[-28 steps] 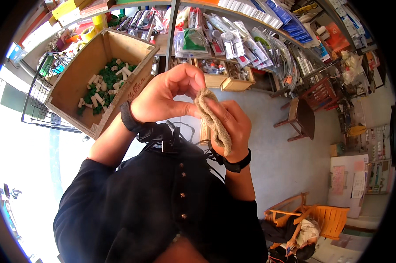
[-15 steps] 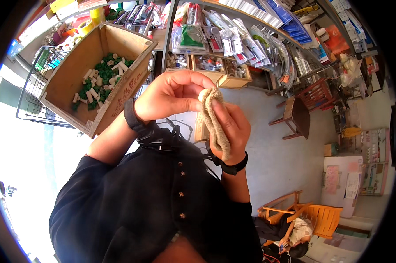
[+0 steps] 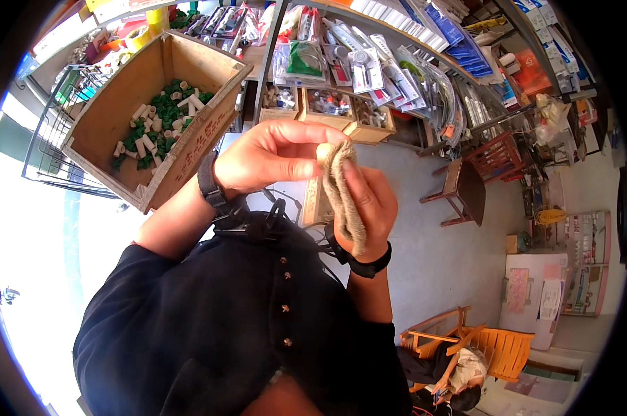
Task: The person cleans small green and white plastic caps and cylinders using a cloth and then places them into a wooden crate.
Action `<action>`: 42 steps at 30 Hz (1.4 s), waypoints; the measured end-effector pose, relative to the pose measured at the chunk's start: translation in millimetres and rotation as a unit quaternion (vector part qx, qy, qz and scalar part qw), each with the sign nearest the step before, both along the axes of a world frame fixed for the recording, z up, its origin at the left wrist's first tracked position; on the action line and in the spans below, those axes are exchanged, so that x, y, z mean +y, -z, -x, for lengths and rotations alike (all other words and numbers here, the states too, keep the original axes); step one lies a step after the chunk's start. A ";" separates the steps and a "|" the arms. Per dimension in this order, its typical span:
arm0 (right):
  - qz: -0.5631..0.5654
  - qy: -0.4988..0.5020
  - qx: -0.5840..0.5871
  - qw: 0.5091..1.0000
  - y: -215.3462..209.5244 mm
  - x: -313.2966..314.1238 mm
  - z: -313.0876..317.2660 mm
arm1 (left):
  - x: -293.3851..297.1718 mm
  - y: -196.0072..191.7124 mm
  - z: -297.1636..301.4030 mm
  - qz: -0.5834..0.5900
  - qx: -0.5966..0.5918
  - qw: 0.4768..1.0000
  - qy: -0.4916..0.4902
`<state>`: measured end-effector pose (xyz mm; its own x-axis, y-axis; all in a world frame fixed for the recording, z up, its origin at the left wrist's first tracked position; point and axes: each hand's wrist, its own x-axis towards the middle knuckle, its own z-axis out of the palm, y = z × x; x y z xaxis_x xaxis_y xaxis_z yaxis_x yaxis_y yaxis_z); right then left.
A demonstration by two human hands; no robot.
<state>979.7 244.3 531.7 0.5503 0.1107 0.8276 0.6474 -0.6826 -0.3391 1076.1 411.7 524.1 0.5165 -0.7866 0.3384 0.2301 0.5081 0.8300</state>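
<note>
Head view shows both my hands raised before my chest, working one hank of tan jute twine [image 3: 342, 194]. My right hand [image 3: 369, 208] is closed around the hank, its loops lying over my palm and hanging toward my wrist. My left hand [image 3: 275, 159] pinches the hank's top end between thumb and fingertips, touching the right hand's fingers. I judge I am midway through winding the twine into a bundle; the next turn calls for keeping the pinch firm so the loops do not slip. Beyond my left hand sits one wooden crate [image 3: 154, 118] of green and white pipe fittings [image 3: 157, 128], too many to count. Past my right hand stands one red wooden stool [image 3: 466, 187].
</note>
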 end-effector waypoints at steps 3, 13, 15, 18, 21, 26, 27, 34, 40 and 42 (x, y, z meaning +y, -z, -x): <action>0.008 -0.011 0.005 1.000 8.8 -1.7 -0.1 | 1.5 -0.9 -1.0 0.000 0.014 1.000 0.023; 0.031 0.021 0.004 0.999 6.5 -1.3 8.4 | 4.9 1.5 0.5 0.011 0.008 1.000 0.025; 0.030 0.003 0.013 0.999 8.5 0.6 8.7 | 2.6 -2.3 0.5 0.045 -0.009 0.998 0.043; 0.047 -0.009 0.025 0.999 10.5 0.5 8.4 | 4.0 -1.6 -0.9 0.052 0.022 0.996 0.065; 0.038 0.015 -0.011 0.999 21.0 -3.2 1.4 | 10.0 -3.2 -0.8 0.033 0.045 0.997 0.058; 0.045 0.069 0.009 0.997 16.7 -4.9 0.4 | 11.9 -7.0 -0.9 0.003 0.030 1.000 0.007; 0.048 0.062 0.001 0.997 12.1 -0.3 -0.1 | 11.4 -6.8 -0.2 -0.005 0.027 1.000 0.002; 0.041 -0.005 0.033 0.999 17.5 2.3 -6.7 | 9.6 5.2 -6.0 0.047 0.025 0.998 0.019; 0.021 0.016 0.039 0.999 16.8 -2.9 -5.5 | 12.5 4.9 -8.7 0.041 0.014 0.999 0.002; 0.023 0.001 0.040 0.999 13.9 1.0 -4.6 | 11.7 4.5 -6.7 0.031 0.019 0.999 0.009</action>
<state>984.2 245.2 517.9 0.6144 0.1463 0.7753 0.6184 -0.6996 -0.3581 1082.8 423.4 519.6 0.5149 -0.7745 0.3674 0.2705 0.5535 0.7877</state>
